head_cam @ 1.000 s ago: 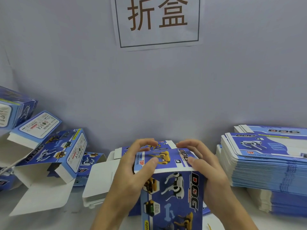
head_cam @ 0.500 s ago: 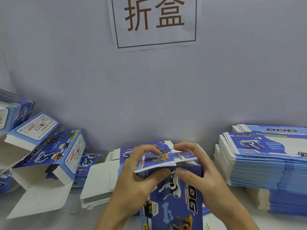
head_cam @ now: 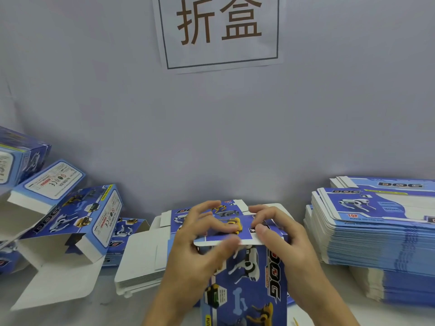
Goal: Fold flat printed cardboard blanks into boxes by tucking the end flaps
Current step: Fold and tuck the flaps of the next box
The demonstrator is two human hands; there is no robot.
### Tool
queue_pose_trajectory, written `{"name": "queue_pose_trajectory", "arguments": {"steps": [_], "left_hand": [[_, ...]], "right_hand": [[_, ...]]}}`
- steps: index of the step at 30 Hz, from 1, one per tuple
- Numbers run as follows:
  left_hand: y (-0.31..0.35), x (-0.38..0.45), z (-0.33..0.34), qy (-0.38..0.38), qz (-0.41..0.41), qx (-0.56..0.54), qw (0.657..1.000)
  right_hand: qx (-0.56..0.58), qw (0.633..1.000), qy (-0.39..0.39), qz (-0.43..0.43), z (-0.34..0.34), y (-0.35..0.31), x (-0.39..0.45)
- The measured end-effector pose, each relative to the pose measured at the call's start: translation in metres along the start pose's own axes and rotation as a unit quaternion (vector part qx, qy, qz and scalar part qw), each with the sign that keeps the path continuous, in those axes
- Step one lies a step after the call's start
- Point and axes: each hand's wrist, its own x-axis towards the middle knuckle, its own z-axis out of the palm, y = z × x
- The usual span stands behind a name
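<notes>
1. The box (head_cam: 244, 278) is held upright at the table's front edge, between both hands.
2. Its end flap (head_cam: 226, 234) is pinched by the left hand (head_cam: 197, 250) and right hand (head_cam: 282, 241).
3. Light, thin card is judged easily creased; it is best gripped along the flap's fold.

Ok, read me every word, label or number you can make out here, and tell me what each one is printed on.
"折盒": paper sign on the wall.
"DOG": box gripped by the left hand and right hand.
"DOG", upside down, and "TOP": top blank of the right stack.
"CE" mark: folded box on the left.
Fine print on the folded boxes' label panels: too small to read.
</notes>
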Motion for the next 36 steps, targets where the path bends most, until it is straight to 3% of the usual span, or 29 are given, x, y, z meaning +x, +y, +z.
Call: {"name": "queue_pose_trajectory", "arguments": {"steps": [8, 18, 21, 24, 26, 30, 31, 33, 35, 36], "left_hand": [[0.004, 0.001, -0.007, 0.005, -0.043, -0.043, 0.998], [0.000, 0.003, -0.004, 0.024, -0.019, -0.030, 0.999], [0.001, 0.002, -0.006, -0.061, -0.093, -0.038, 0.993], [0.004, 0.002, -0.014, -0.154, -0.189, 0.044, 0.969], [0.004, 0.002, -0.023, -0.195, -0.200, 0.089, 0.956], [0.025, 0.007, -0.031, -0.234, -0.214, 0.141, 0.938], [0.030, 0.008, -0.028, -0.213, -0.199, 0.114, 0.950], [0.026, 0.014, -0.033, -0.035, -0.127, -0.030, 0.991], [0.025, 0.021, -0.054, 0.176, -0.059, -0.189, 0.964], [0.025, 0.022, -0.064, 0.209, -0.039, -0.229, 0.950]], "right_hand": [[0.021, 0.998, -0.052, 0.035, -0.010, 0.002, -0.002], [0.042, 0.999, 0.027, -0.014, -0.001, 0.004, 0.000], [0.091, 0.993, 0.075, 0.005, 0.000, 0.000, 0.001], [0.225, 0.958, 0.179, 0.027, -0.009, -0.004, 0.002], [0.279, 0.936, 0.212, 0.034, -0.024, -0.007, 0.002], [0.258, 0.933, 0.240, 0.072, -0.047, -0.010, 0.000], [0.250, 0.935, 0.239, 0.075, -0.049, -0.009, 0.001], [0.221, 0.942, 0.236, 0.087, -0.046, -0.008, 0.002], [0.196, 0.948, 0.233, 0.097, -0.041, -0.005, 0.004], [0.190, 0.949, 0.231, 0.099, -0.039, -0.003, 0.004]]}}
